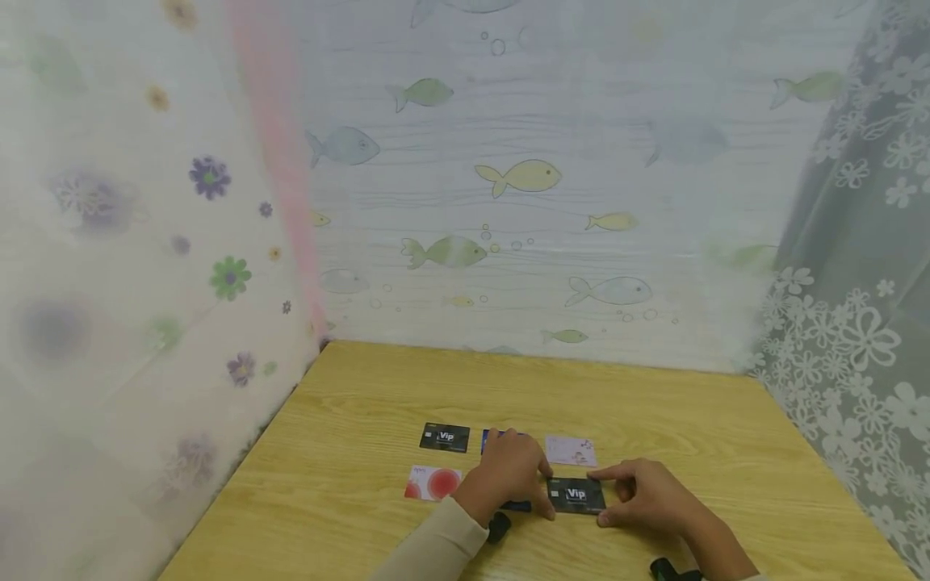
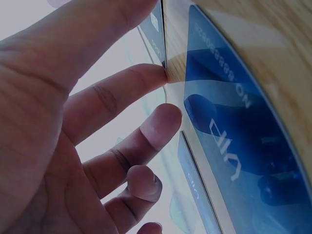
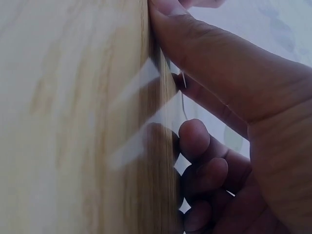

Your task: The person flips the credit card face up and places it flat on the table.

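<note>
A black card marked "Vip" lies flat at the right end of the front row. My left hand has its thumb and index finger at the card's two left corners. On the opposite side, my right hand holds the right corners between thumb and index fingertip. Under the left palm is a blue VIP card, mostly hidden in the head view. A second blue card in the back row is partly covered by the left hand. The other fingers of both hands are loosely bent.
Another black Vip card lies at the back left, with a pale pink card at the back right. A white card with red circles is left of my left hand. Patterned curtains enclose the wooden table.
</note>
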`<act>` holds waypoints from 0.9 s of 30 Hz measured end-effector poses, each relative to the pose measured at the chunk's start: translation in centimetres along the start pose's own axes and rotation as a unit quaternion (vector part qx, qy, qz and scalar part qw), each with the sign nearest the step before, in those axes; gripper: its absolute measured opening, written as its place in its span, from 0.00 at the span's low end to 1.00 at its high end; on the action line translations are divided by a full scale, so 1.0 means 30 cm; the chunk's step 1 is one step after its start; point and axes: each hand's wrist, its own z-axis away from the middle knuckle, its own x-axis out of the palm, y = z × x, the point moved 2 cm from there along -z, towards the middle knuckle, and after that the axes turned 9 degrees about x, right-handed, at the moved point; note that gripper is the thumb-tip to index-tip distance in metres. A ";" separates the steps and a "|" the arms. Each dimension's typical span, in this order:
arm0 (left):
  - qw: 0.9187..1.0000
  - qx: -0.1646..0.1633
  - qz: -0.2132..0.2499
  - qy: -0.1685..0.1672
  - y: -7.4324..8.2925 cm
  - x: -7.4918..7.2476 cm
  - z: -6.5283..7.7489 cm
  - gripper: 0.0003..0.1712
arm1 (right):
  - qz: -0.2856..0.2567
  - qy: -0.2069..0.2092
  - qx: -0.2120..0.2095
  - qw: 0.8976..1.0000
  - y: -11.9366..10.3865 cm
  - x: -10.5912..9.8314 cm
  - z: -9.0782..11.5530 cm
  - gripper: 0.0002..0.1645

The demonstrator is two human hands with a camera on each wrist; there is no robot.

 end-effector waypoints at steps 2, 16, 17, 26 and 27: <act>1.000 0.000 0.000 -0.004 0.001 0.002 -0.001 0.29 | 0.001 0.000 0.003 1.000 0.001 0.001 0.003 0.40; 1.000 0.017 -0.006 -0.001 0.011 0.008 0.001 0.29 | 0.009 0.001 0.002 1.000 0.004 -0.005 0.021 0.39; 1.000 0.017 -0.005 -0.001 0.011 0.007 0.001 0.29 | 0.005 -0.001 0.001 1.000 0.003 -0.006 0.022 0.39; 1.000 0.011 0.003 -0.008 0.014 -0.004 0.011 0.29 | 0.000 -0.002 0.000 1.000 0.003 -0.001 0.017 0.39; 1.000 0.012 0.006 -0.008 0.014 -0.006 0.012 0.29 | 0.001 -0.002 0.001 1.000 0.003 -0.001 0.016 0.39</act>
